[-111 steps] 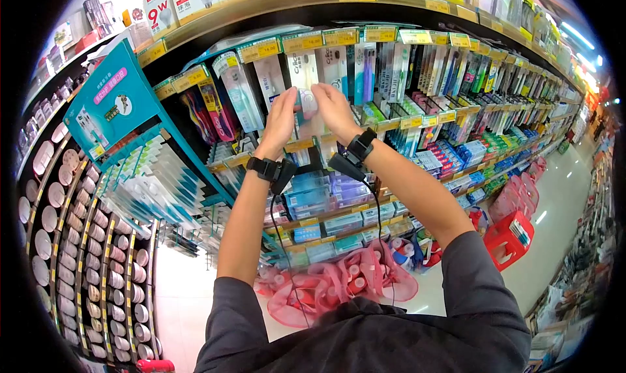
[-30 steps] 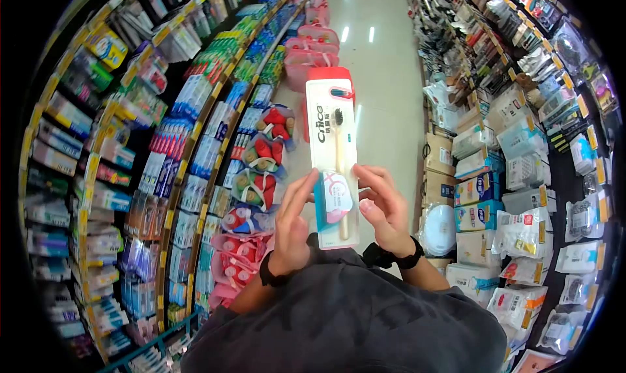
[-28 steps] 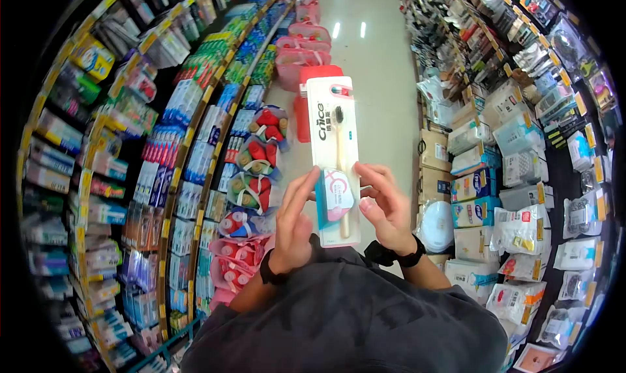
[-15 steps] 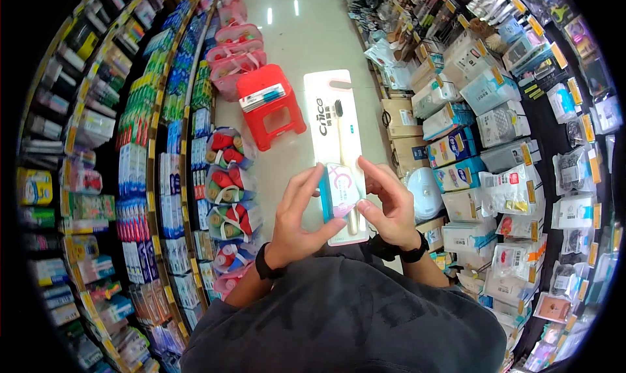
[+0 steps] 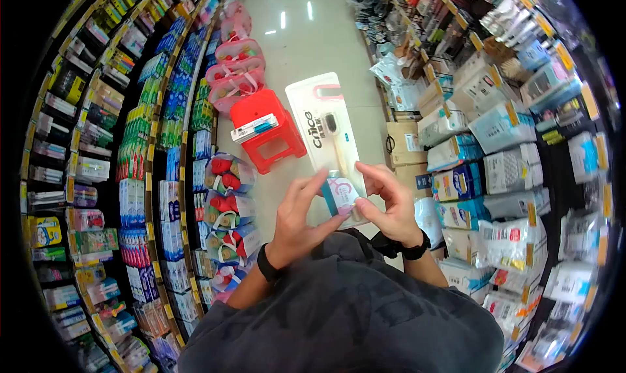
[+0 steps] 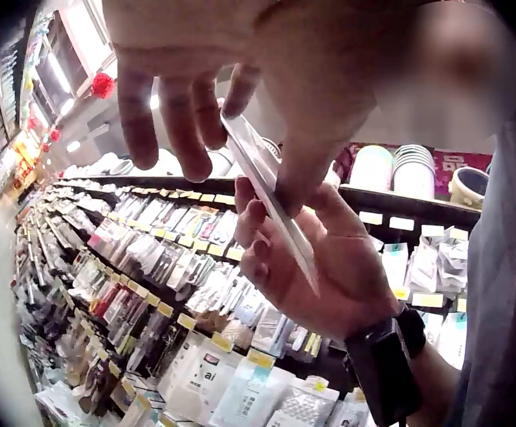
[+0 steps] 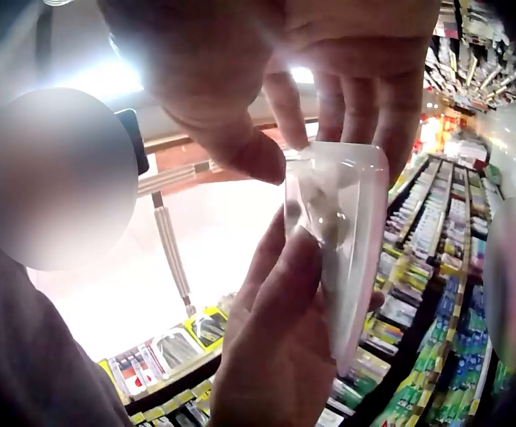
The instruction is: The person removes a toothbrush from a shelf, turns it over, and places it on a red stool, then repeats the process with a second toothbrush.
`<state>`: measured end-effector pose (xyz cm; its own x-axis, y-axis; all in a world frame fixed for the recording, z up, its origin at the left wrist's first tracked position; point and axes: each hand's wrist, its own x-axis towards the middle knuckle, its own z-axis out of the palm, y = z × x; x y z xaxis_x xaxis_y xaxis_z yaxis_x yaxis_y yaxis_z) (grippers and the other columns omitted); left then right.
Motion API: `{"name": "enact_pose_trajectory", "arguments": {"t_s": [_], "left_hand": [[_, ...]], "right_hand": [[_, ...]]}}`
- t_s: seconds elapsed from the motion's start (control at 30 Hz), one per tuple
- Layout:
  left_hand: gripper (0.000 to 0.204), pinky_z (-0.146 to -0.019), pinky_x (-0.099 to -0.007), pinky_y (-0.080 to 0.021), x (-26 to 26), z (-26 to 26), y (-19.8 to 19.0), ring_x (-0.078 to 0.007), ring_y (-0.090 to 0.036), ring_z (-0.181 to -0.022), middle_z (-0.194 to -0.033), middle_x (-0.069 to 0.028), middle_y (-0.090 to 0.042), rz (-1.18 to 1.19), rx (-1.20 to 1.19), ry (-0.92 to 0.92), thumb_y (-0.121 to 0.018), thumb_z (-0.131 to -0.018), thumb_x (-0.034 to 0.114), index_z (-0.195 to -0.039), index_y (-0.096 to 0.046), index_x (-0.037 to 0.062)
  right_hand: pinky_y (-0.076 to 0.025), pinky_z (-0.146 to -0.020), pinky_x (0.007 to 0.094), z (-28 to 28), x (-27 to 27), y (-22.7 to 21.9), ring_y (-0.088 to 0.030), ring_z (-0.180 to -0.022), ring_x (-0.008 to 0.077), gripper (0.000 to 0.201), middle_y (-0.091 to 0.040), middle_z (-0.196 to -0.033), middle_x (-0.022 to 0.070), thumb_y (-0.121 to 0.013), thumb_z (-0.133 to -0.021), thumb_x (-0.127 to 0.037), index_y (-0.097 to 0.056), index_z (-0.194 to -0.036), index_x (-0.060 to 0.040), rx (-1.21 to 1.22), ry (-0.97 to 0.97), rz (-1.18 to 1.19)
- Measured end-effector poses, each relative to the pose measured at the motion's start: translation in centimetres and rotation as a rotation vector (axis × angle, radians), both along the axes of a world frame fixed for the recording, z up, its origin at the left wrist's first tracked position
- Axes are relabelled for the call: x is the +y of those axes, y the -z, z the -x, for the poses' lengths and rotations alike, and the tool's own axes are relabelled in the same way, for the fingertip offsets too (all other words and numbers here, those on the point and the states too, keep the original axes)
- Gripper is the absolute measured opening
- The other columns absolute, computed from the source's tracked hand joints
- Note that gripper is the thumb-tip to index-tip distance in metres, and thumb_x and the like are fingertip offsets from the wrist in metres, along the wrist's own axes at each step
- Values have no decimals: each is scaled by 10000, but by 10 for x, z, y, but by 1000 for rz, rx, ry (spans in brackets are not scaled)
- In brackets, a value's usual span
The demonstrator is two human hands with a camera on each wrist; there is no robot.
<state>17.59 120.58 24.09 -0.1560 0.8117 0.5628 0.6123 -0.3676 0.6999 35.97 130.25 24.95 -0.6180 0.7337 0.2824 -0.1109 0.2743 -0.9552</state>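
Note:
A packaged toothbrush (image 5: 319,122) on a white card, with a pale handle and dark bristles, is held up in front of the body in the head view. Its top leans to the left, and a blue, white and pink label covers the lower part. My left hand (image 5: 298,216) grips the lower left edge, thumb across the front. On the opposite edge, my right hand (image 5: 391,203) pinches the pack between thumb and fingers. The right wrist view shows the clear blister pack (image 7: 351,231) between the left thumb below and the right hand above. In the left wrist view the pack (image 6: 271,191) appears edge-on.
A red stool (image 5: 264,132) with packs on top stands on the aisle floor (image 5: 319,44), left of the toothbrush. Pink baskets (image 5: 238,73) line the left shelf's foot. Shelves of boxed oral-care goods (image 5: 134,203) rise on the left; bagged goods (image 5: 512,171) hang on the right.
Earlier, both hands were up at the toothbrush shelf. Since then the pack has come in front of the body. Over the last second its top has tilted left and the left thumb has come across its front.

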Motion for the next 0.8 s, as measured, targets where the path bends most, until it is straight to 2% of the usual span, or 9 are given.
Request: {"name": "enact_pose_trajectory", "arguments": {"t_s": [0.23, 0.37, 0.57, 0.67, 0.77, 0.8], "left_hand": [[847, -826, -341, -541, 43, 6, -6, -248, -630, -1000, -1191, -155, -606, 121, 6, -129, -924, -653, 87, -1396, -527, -2], [767, -838, -374, -562, 69, 16, -4, -304, -664, -1018, -1185, -165, -631, 124, -17, -163, -906, -677, 111, -1361, -567, 35], [732, -880, -403, -560, 122, 39, 9, -335, -659, -1079, -1289, -192, -576, 105, -2, -174, -907, -682, 136, -1332, -582, 47], [724, -885, -408, -563, 157, 58, 16, -333, -661, -1088, -1386, -205, -502, 82, 4, -184, -908, -673, 136, -1321, -593, 59], [715, -896, -410, -565, 197, 82, 23, -321, -663, -1096, -1442, -207, -450, 63, -43, -130, -908, -665, 134, -1310, -605, 75], [709, -916, -409, -562, 211, 90, 21, -317, -655, -1117, -1447, -204, -450, 56, -77, -110, -907, -658, 128, -1303, -614, 90]], "right_hand": [[-500, -825, 249, 21, 75, 12, -588, -981, 133, 619, -608, -1180, 84, -715, -860, -30, -515, -1445, -19, 32, -231, 207], [-461, -759, 251, 37, 115, 11, -583, -978, 144, 640, -611, -1207, 94, -736, -852, -95, -515, -1450, -42, -114, -317, 69], [-456, -739, 271, 66, 163, 6, -601, -969, 178, 619, -633, -1182, 115, -760, -842, -127, -548, -1418, -42, -169, -268, -83], [-493, -812, 305, 81, 186, 5, -622, -1028, 231, 637, -621, -1230, 151, -776, -842, -134, -538, -1423, -29, -203, -216, -55], [-500, -927, 349, 100, 212, -7, -624, -1123, 288, 663, -593, -1285, 191, -784, -839, -122, -520, -1436, -10, -259, -161, -259], [-496, -958, 347, 103, 222, -7, -575, -1214, 278, 715, -553, -1325, 170, -795, -831, -127, -486, -1465, -15, -316, -175, -281]]}}
